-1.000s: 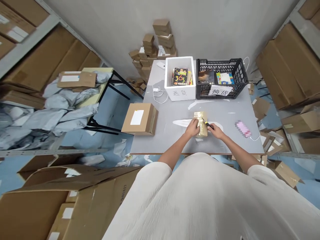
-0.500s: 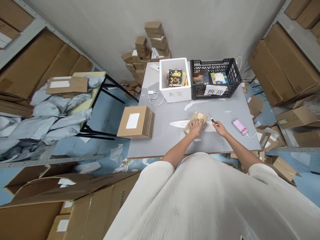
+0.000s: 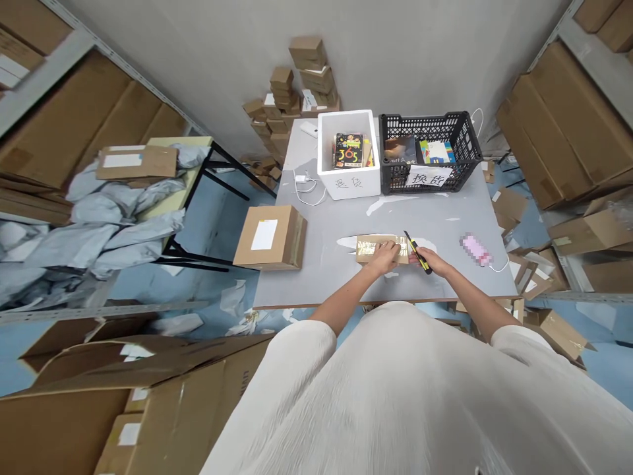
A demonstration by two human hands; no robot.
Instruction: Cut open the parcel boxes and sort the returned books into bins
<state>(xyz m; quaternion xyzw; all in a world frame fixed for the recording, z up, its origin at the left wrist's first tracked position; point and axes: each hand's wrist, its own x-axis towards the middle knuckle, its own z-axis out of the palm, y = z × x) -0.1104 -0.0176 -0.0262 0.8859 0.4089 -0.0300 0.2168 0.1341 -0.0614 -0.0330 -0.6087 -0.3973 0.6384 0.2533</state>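
Observation:
A small cardboard box (image 3: 364,247) with shiny clear tape over its top lies level on the grey table. My left hand (image 3: 384,257) grips it from above, fingers across the taped top. My right hand (image 3: 431,261) is at the box's right end, closed on a black and yellow utility knife (image 3: 421,258). The knife's blade end points up and to the left, beside the box, and its rear end points toward me. Some right-hand fingertips appear to touch the box's end; the exact contact is hard to make out.
A bigger cardboard box (image 3: 270,237) stands at the table's left edge. Behind are a white foam bin (image 3: 350,188) and a black crate (image 3: 430,178), both with books. A pink blurred item (image 3: 475,249) with a cable lies right. Grey parcels (image 3: 93,241) cover a side table.
The small box has turned from slanted to straight and shifted slightly left. My right hand has come to the box's right end, and the knife has swung round to point up-left.

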